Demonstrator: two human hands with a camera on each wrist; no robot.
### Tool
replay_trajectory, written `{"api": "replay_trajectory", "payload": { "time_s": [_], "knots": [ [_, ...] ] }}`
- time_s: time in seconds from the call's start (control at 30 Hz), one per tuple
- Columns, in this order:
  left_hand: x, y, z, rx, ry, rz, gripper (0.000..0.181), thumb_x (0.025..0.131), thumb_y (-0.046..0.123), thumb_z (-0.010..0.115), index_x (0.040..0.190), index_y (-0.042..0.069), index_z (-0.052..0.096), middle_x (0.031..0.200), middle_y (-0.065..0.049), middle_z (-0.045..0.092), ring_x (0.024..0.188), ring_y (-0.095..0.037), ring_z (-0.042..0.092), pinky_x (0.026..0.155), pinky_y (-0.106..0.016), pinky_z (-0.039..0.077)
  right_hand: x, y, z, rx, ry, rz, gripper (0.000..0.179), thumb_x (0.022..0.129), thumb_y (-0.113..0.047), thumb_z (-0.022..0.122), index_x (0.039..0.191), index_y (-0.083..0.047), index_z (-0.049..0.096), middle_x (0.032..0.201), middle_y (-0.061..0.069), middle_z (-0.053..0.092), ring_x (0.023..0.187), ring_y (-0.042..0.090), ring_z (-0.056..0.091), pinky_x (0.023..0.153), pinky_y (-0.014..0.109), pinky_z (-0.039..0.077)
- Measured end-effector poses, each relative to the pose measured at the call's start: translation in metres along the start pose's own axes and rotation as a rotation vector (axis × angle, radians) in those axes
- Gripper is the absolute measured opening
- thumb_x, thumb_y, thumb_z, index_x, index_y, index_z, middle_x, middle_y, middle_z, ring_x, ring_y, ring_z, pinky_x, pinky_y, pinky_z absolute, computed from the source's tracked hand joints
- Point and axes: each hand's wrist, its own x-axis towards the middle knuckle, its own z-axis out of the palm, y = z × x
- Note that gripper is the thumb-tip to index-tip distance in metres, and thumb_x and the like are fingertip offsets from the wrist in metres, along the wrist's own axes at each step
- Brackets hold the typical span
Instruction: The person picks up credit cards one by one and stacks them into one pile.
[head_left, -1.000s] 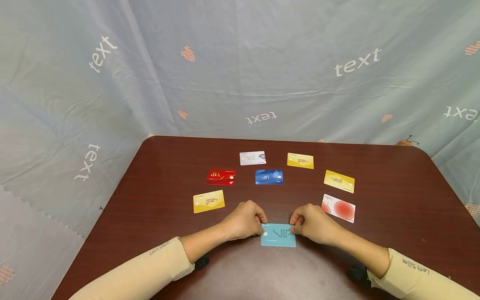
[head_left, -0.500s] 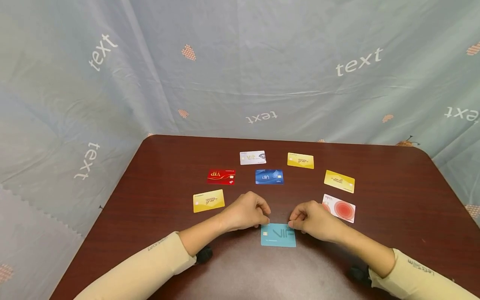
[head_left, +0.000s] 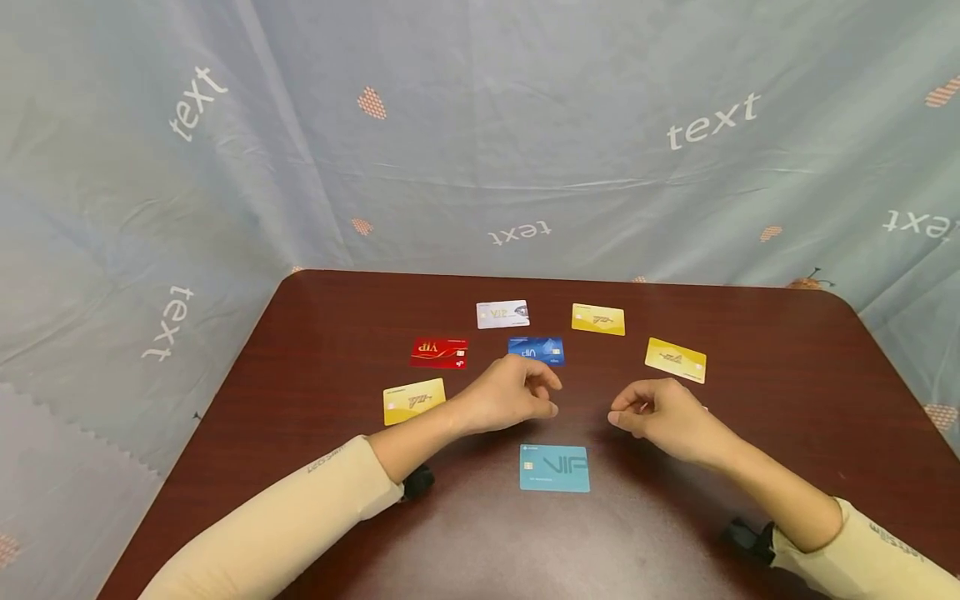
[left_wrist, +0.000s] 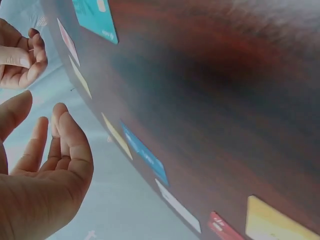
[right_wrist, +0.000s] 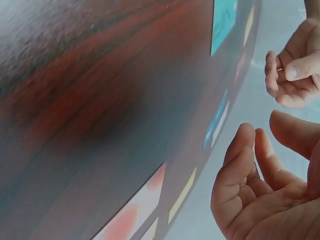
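A teal VIP card [head_left: 554, 468] lies flat near the front middle of the table, apart from both hands. My left hand [head_left: 504, 393] hovers beyond it to the left, fingers loosely bent and holding nothing. It partly covers the blue card [head_left: 546, 346] in the head view. To the right, my right hand [head_left: 670, 422] is also raised off the table, with no card between thumb and fingers. Behind that hand the white card with red circles is almost wholly hidden in the head view; the right wrist view shows this circle-patterned card [right_wrist: 135, 212] flat on the table.
Around them lie a red card [head_left: 438, 353], a silver-white card [head_left: 502, 314] and gold cards at the left [head_left: 412, 400], back [head_left: 597, 319] and right [head_left: 677, 359]. The dark brown table [head_left: 337, 317] backs onto a grey-blue curtain [head_left: 450, 150].
Both hands have let go of the teal card's far corners and lifted away from it, outward and toward the back. The card stays in place on the table.
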Motion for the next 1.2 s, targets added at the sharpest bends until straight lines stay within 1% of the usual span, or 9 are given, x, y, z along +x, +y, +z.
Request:
{"api": "replay_trajectory", "payload": {
  "time_s": [0.2, 0.33, 0.43, 0.53, 0.67, 0.77, 0.9, 1.07, 1.2],
  "knots": [
    [0.012, 0.011, -0.002, 0.010, 0.021, 0.035, 0.032, 0.090, 0.006, 0.080, 0.120, -0.001, 0.073, 0.091, 0.000, 0.066, 0.083, -0.015, 0.061, 0.067, -0.023, 0.049, -0.007, 0.012, -0.014, 0.018, 0.043, 0.036, 0.017, 0.096, -0.019, 0.076, 0.106, -0.006, 0.073, 0.092, 0.009, 0.071, 0.081, 0.027, 0.066, 0.067, 0.032, 0.053],
    [0.020, 0.018, -0.001, 0.004, 0.027, 0.046, 0.032, 0.090, 0.007, 0.081, 0.121, 0.003, 0.073, 0.097, -0.002, 0.067, 0.081, -0.015, 0.061, 0.068, -0.024, 0.049, -0.012, 0.023, -0.023, 0.044, 0.077, 0.046, 0.026, 0.095, -0.018, 0.078, 0.113, -0.001, 0.071, 0.096, 0.009, 0.072, 0.084, 0.027, 0.069, 0.070, 0.031, 0.056],
    [0.026, 0.022, 0.000, 0.003, 0.036, 0.055, 0.033, 0.089, 0.009, 0.082, 0.120, 0.006, 0.073, 0.104, -0.008, 0.069, 0.079, -0.016, 0.061, 0.068, -0.025, 0.049, -0.015, 0.030, -0.029, 0.066, 0.104, 0.057, 0.032, 0.094, -0.018, 0.079, 0.118, 0.001, 0.069, 0.101, 0.010, 0.071, 0.087, 0.024, 0.070, 0.071, 0.030, 0.057],
    [0.033, 0.024, 0.003, -0.002, 0.043, 0.060, 0.035, 0.088, 0.009, 0.083, 0.121, 0.008, 0.073, 0.110, -0.012, 0.069, 0.082, -0.018, 0.061, 0.070, -0.026, 0.049, -0.019, 0.037, -0.034, 0.081, 0.128, 0.077, 0.038, 0.094, -0.019, 0.079, 0.122, 0.003, 0.067, 0.104, 0.011, 0.071, 0.089, 0.020, 0.070, 0.071, 0.029, 0.057],
    [0.043, 0.025, 0.008, -0.016, 0.042, 0.066, 0.038, 0.086, 0.010, 0.084, 0.123, 0.009, 0.072, 0.108, -0.008, 0.068, 0.090, -0.019, 0.062, 0.073, -0.026, 0.050, -0.023, 0.046, -0.040, 0.086, 0.149, 0.096, 0.047, 0.093, -0.023, 0.081, 0.128, 0.004, 0.064, 0.110, 0.012, 0.072, 0.088, 0.017, 0.070, 0.072, 0.030, 0.057],
    [0.050, 0.026, 0.013, -0.025, 0.035, 0.071, 0.041, 0.085, 0.010, 0.085, 0.124, 0.008, 0.071, 0.110, -0.008, 0.068, 0.091, -0.017, 0.061, 0.074, -0.026, 0.050, -0.026, 0.054, -0.044, 0.064, 0.166, 0.097, 0.052, 0.092, -0.024, 0.082, 0.131, 0.004, 0.062, 0.117, 0.015, 0.072, 0.087, 0.015, 0.069, 0.070, 0.030, 0.057],
    [0.061, 0.025, 0.021, -0.043, 0.018, 0.081, 0.046, 0.084, 0.009, 0.087, 0.127, 0.006, 0.071, 0.119, -0.015, 0.068, 0.090, -0.017, 0.059, 0.075, -0.026, 0.050, -0.030, 0.065, -0.049, 0.041, 0.177, 0.104, 0.057, 0.091, -0.023, 0.083, 0.135, 0.005, 0.060, 0.119, 0.018, 0.070, 0.086, 0.013, 0.068, 0.072, 0.028, 0.055],
    [0.072, 0.024, 0.030, -0.049, -0.017, 0.073, 0.057, 0.082, 0.010, 0.089, 0.135, 0.007, 0.067, 0.130, -0.015, 0.065, 0.109, -0.025, 0.062, 0.086, -0.025, 0.051, -0.030, 0.076, -0.055, 0.030, 0.178, 0.109, 0.068, 0.087, -0.020, 0.087, 0.140, 0.008, 0.054, 0.124, 0.022, 0.066, 0.093, 0.014, 0.064, 0.073, 0.026, 0.054],
    [0.080, 0.025, 0.038, -0.066, -0.037, 0.062, 0.065, 0.081, 0.009, 0.089, 0.140, 0.007, 0.063, 0.137, -0.015, 0.062, 0.120, -0.031, 0.059, 0.091, -0.025, 0.051, -0.030, 0.084, -0.056, 0.007, 0.185, 0.109, 0.075, 0.085, -0.017, 0.089, 0.143, 0.010, 0.051, 0.134, 0.027, 0.060, 0.099, 0.020, 0.061, 0.073, 0.024, 0.054]
  ]
}}
